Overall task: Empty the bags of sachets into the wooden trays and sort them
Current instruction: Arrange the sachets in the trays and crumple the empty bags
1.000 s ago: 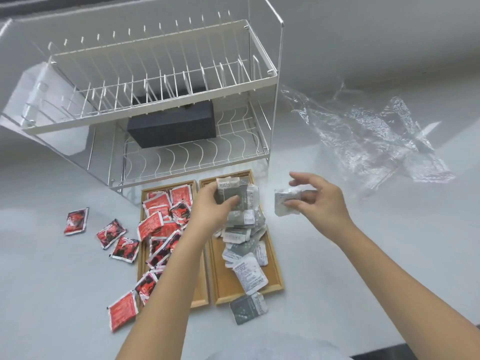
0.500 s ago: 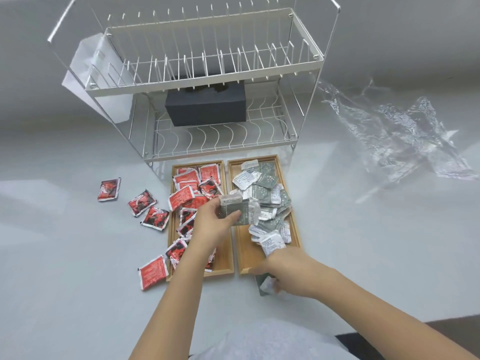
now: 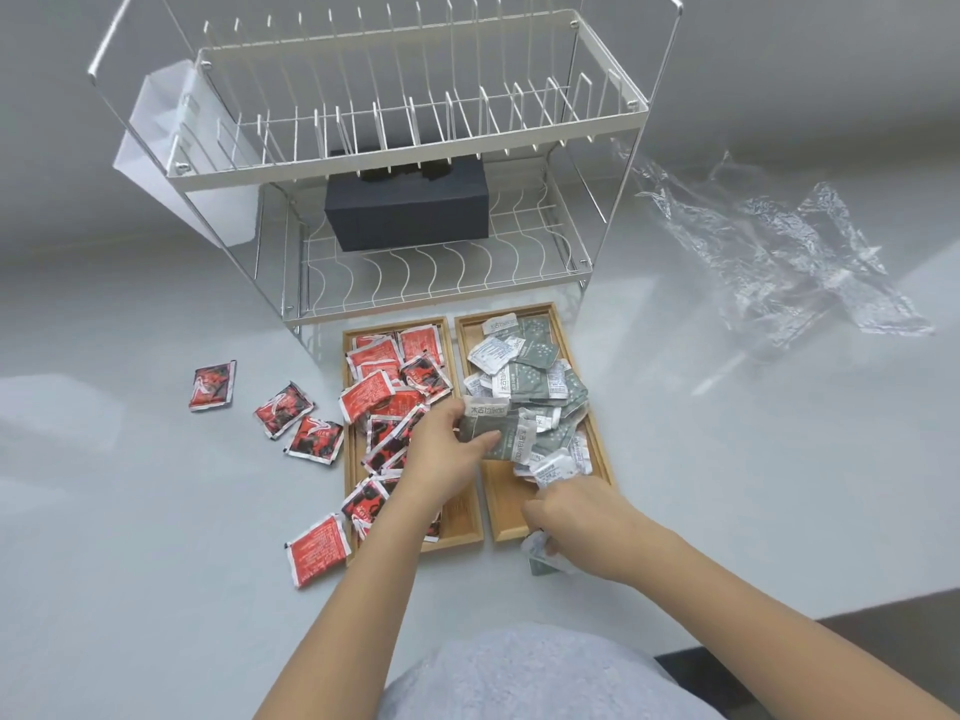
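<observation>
Two wooden trays lie side by side in front of a wire rack. The left tray [image 3: 459, 527] holds several red sachets [image 3: 372, 393]. The right tray [image 3: 503, 506] holds a heap of grey-green sachets [image 3: 537, 387]. My left hand [image 3: 447, 454] hovers between the trays, shut on a small stack of grey-green sachets [image 3: 493, 433]. My right hand [image 3: 582, 522] rests at the near end of the right tray, fingers closed on a grey-green sachet [image 3: 543, 558] lying on the table just outside the tray. Several red sachets, such as a red sachet [image 3: 318, 549] by the left tray's near corner, lie loose left of the trays.
A white two-tier wire dish rack [image 3: 395, 163] stands behind the trays with a dark box [image 3: 408, 210] on its lower shelf. Crumpled clear plastic bags [image 3: 779, 252] lie at the right. A dark table edge [image 3: 883, 615] shows at bottom right.
My right hand dropped from holding a sachet up beside the trays to the near end of the right tray and closed on the sachet on the table. My left hand kept its stack.
</observation>
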